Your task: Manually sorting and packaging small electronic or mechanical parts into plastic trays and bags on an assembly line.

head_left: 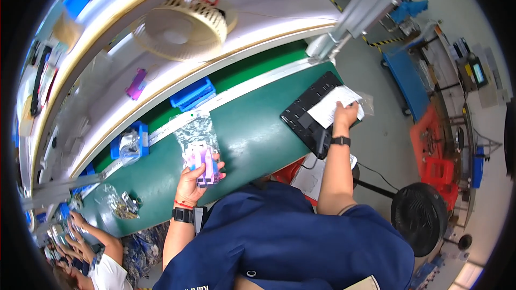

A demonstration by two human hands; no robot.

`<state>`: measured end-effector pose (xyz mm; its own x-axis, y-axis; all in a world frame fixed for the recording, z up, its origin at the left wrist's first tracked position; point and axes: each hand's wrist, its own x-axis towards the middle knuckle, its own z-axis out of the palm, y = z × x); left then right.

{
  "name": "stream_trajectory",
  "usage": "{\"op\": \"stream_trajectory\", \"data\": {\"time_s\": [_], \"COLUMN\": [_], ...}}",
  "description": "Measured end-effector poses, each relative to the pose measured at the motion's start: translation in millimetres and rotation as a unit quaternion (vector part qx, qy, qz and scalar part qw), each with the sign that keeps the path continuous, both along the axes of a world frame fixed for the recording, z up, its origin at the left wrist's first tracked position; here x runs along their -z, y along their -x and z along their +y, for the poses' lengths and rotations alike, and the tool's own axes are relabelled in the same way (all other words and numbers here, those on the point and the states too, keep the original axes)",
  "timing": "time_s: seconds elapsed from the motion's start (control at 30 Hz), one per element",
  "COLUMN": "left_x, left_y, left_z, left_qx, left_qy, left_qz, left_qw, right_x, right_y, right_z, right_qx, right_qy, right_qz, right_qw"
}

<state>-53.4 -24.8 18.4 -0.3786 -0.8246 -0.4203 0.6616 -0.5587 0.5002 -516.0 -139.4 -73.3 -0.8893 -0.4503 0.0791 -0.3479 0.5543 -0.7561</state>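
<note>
My left hand [192, 183] is closed around a small bundle of pink-purple and white parts [203, 162], held over the green bench top. A clear plastic bag [196, 129] lies just beyond the bundle; whether the hand grips it too cannot be made out. To the right, my right hand [345, 114] pinches white paper sheets [329, 108], with a clear plastic edge showing past the fingers. Beneath the sheets is a black tray [301, 102] with small slots. A black handheld device [322, 144] with a cord rests at the tray's near edge.
Blue bins [192, 94] stand along the bench's back. A fan [185, 29] and a pink-purple part [136, 84] sit on the shelf above. Bagged metal parts [124, 207] lie left, near co-workers [105, 258]. A black floor fan [419, 217] and red stools [438, 174] stand right.
</note>
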Motion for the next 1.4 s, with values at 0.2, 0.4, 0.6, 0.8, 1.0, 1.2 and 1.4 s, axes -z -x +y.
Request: {"op": "stream_trajectory", "data": {"time_s": [0.2,0.4,0.6,0.8,1.0,1.2,1.4], "left_x": [-8,4,21,40,82,120,113], "left_y": [-3,-28,-83,-184,-257,-258,-232], "left_z": [-8,14,49,98,102,101,99], "left_qx": [-0.035,-0.120,-0.273,-0.328,-0.329,-0.254,-0.228], "left_qy": [0.031,0.025,0.029,-0.069,-0.098,-0.116,-0.161], "left_qz": [0.072,0.039,-0.043,-0.264,-0.530,-0.778,-0.817], "left_qw": [0.996,0.992,0.961,0.905,0.776,0.563,0.505], "right_x": [-71,-66,-61,-44,-14,-61,-64], "right_y": [-133,-303,-398,-420,-357,-432,-529], "right_z": [6,45,68,59,4,7,3], "right_qx": [-0.398,-0.631,-0.676,-0.758,-0.617,-0.724,-0.760], "right_qy": [0.175,-0.008,-0.074,-0.137,-0.072,-0.120,0.000], "right_qz": [-0.281,-0.431,-0.548,-0.366,-0.033,-0.049,0.293], "right_qw": [0.855,0.644,0.487,0.522,0.783,0.677,0.580]}}
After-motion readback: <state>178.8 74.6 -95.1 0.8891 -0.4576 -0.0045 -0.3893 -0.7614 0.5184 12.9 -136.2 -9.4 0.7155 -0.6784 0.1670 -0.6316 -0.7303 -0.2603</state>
